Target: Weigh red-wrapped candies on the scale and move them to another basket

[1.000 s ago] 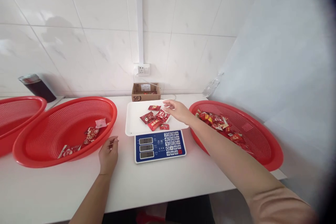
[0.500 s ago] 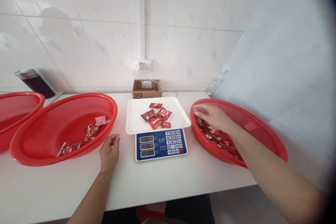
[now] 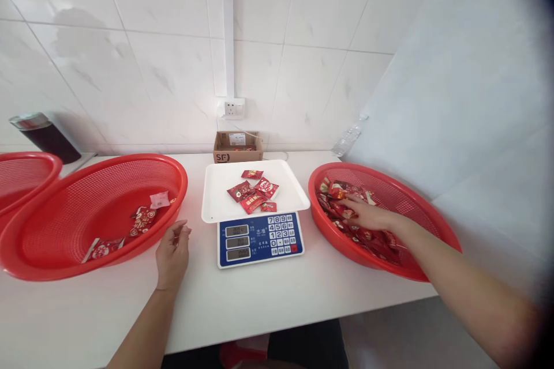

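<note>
Resting low inside the right-hand red basket [image 3: 389, 184], our right hand [image 3: 367, 214] has its fingers forward and down among the wrapped packets [image 3: 376, 242], and we can't tell whether the tips are pinching one. What a heap we've got in there, glossy red wrappers with some paler pieces mixed in!

Over on the other side, our left hand [image 3: 173, 253] lies at the white table [image 3: 242, 305], fingers loosely bent and relaxed, just beside the middle red basket [image 3: 99, 213]; whether it touches the rim, we can't say. Inside that basket we see a small pink packet [image 3: 160, 200] and red ones [image 3: 142, 221], gathered along the near right part.

Centre stage now: between the two baskets sits our blue-fronted scale [image 3: 259, 242], its white tray [image 3: 216, 196] carrying five red packets [image 3: 253, 202] in a loose cluster, most of them touching. The digits are too blurred for us to read surely.

Behind the tray we spot an open cardboard box [image 3: 238, 155] near the tiled wall, beneath a socket [image 3: 231, 108]. Far left, a dark bottle [image 3: 54, 141] with a silvery lid leans in our view, behind a third red basket [image 3: 26, 167], cut off by the edge.
</note>
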Tool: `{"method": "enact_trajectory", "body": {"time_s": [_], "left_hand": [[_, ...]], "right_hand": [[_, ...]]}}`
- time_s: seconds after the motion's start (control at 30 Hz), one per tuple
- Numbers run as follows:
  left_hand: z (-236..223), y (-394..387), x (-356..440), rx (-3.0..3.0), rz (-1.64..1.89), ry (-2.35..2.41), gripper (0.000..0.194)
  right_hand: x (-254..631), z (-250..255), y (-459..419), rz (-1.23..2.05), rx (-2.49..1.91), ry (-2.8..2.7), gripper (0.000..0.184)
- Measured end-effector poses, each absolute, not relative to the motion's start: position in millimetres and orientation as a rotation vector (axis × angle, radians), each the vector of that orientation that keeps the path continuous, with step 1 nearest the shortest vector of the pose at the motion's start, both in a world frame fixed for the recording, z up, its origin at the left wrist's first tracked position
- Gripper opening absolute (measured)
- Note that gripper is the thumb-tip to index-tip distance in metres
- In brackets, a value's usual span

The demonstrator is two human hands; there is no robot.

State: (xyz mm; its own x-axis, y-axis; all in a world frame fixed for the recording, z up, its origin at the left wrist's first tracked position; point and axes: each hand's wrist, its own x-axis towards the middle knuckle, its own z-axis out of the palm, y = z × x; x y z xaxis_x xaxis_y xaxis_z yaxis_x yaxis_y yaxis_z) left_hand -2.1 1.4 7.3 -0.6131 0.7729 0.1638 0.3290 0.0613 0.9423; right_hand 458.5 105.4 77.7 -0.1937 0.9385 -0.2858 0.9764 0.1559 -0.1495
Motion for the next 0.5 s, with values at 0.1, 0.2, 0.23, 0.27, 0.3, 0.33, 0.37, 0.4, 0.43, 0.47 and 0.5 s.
{"method": "enact_trajectory", "body": {"time_s": [0.1,0.2,0.23,0.27,0.3,0.33,0.37,0.4,0.43,0.47,0.5], "left_hand": [[6,2,-4,1.070,1.537,1.995,0.039],[3,4,-6,1.061,1.495,2.041,0.038],[3,5,-7,1.062,1.479,2.058,0.037],[4,5,-7,1.062,1.461,2.076,0.036],[5,5,-7,1.061,1.440,2.091,0.036],[7,5,-6,1.061,1.421,2.101,0.036],[9,4,-5,1.065,1.400,2.106,0.036],[12,3,-4,1.071,1.386,2.107,0.036],[14,2,-2,1.080,1.375,2.109,0.036],[16,1,-1,1.094,1.362,2.118,0.036],[16,1,0,1.111,1.353,2.135,0.035]], "right_hand": [[463,91,100,-0.632,1.851,2.331,0.029],[473,102,97,-0.736,1.910,2.260,0.021],[476,102,96,-0.739,1.934,2.220,0.022],[479,101,94,-0.739,1.955,2.179,0.024],[480,98,93,-0.737,1.976,2.142,0.028],[480,94,91,-0.735,1.997,2.117,0.033],[479,90,89,-0.738,2.012,2.099,0.035],[478,86,87,-0.744,2.022,2.090,0.035],[476,83,86,-0.752,2.026,2.089,0.033],[475,81,86,-0.765,2.027,2.097,0.029],[475,81,87,-0.782,2.028,2.111,0.025]]}}
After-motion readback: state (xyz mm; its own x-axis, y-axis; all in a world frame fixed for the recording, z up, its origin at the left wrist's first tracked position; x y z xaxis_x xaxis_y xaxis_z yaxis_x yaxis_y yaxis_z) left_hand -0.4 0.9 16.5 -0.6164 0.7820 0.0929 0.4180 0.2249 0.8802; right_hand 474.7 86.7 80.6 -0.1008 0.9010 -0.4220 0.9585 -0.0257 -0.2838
